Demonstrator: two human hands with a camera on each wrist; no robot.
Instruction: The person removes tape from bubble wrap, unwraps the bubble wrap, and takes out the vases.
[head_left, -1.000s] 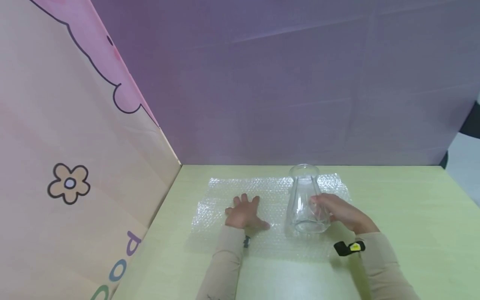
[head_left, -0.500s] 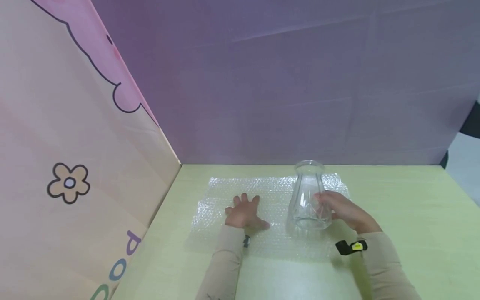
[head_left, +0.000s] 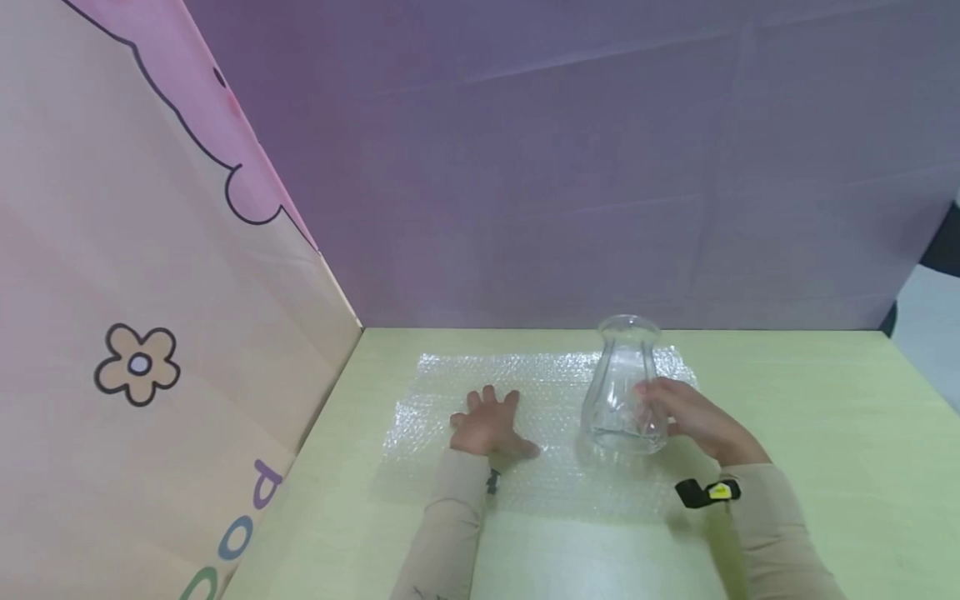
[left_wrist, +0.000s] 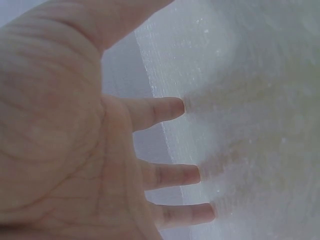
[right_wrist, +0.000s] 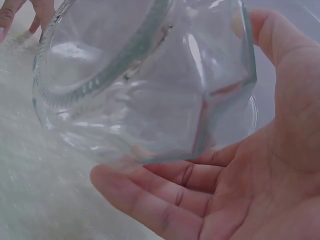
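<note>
A clear glass vase (head_left: 621, 392) with a flared rim and a wider base is gripped on its right side by my right hand (head_left: 693, 417). In the right wrist view, the thumb and fingers hold the vase (right_wrist: 150, 100) around its faceted lower body, base toward the camera. It is tilted, apparently just above a sheet of bubble wrap (head_left: 555, 475). My left hand (head_left: 491, 427) rests on the left part of that sheet with fingers spread. In the left wrist view, the fingertips of the left hand (left_wrist: 115, 140) touch the bubble wrap (left_wrist: 260, 150).
The bubble wrap lies flat on a pale green table (head_left: 810, 417). A purple-grey backdrop (head_left: 570, 167) stands along the far edge, and a printed panel (head_left: 187, 275) with a flower runs along the left side.
My right hand has moved the vase slightly right and away from me, up in the head view. My left hand has stayed in place on the bubble wrap.
</note>
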